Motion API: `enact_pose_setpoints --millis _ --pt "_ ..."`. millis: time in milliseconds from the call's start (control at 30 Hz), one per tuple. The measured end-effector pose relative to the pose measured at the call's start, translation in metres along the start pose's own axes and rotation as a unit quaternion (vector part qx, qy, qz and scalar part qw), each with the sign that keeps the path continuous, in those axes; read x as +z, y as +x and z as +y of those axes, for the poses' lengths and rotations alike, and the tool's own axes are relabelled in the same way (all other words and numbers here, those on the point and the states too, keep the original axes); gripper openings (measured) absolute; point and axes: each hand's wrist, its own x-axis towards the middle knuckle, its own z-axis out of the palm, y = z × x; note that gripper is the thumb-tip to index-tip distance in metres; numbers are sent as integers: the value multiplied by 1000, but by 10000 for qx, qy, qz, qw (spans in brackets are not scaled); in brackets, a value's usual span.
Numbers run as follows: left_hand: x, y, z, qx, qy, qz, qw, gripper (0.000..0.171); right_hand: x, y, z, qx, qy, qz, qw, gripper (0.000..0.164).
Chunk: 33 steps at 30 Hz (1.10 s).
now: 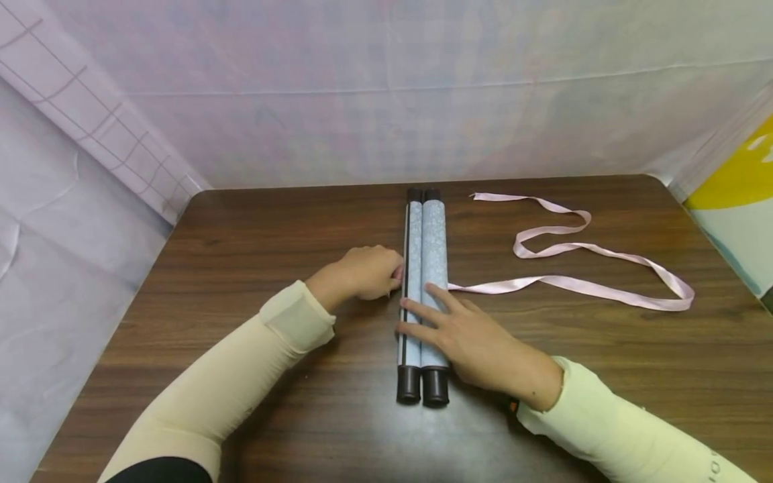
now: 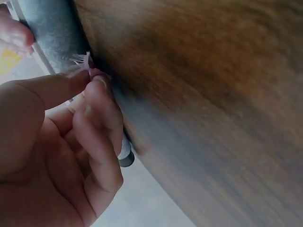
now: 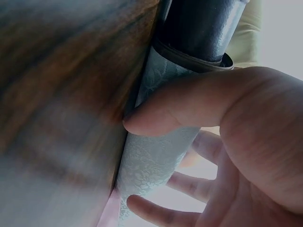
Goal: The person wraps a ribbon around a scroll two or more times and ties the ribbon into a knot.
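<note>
A scroll [image 1: 434, 255] in pale blue patterned cloth, rolled from both sides into two tubes lying together, stands lengthwise mid-table with dark end knobs [image 1: 435, 388]. Beside its left edge, my left hand [image 1: 370, 272] pinches the frayed end of a pink ribbon [image 2: 93, 71] between thumb and fingertips. My right hand [image 1: 477, 342] rests on the scroll with fingers spread across both rolls. In the right wrist view, its thumb [image 3: 165, 116] lies along the side of the right roll. The stretch of ribbon beneath the scroll is hidden.
From the scroll's right side the long ribbon [image 1: 604, 290] runs out over the brown wooden table [image 1: 272, 228] in loose curves, its other end near the back edge. A pale cloth hanging [image 1: 386, 100] stands behind the table, with a yellow patterned one [image 1: 733, 174] at right.
</note>
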Motion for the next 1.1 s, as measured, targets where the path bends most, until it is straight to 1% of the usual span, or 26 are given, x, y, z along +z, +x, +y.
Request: enact_pose_setpoints --millis 100,200,367,533,700,867,1100 --pt "-1 -3 -3 -26 -92 -5 10000 16 0 0 0 50 -45 -11 10000 90" --pt "-4 -9 -6 -49 -190 7 9998 16 -1 0 0 55 -104 42 9999 91" --pt "-10 -23 -11 -33 -370 135 9992 14 -1 0 -1 -5 -166 115 9998 90" --pt "-12 -39 -20 -214 -385 208 9988 12 -2 1 -1 38 -168 54 9998 91" --pt "-13 -57 -34 -408 -484 199 9978 14 -2 1 -1 91 -96 18 9999 91" --pt "-14 -75 -52 -482 -544 164 9972 14 -2 2 -1 82 -78 1 9999 91" --pt "-14 -90 -74 -586 -620 138 9963 16 0 1 -2 89 -110 -76 9999 91"
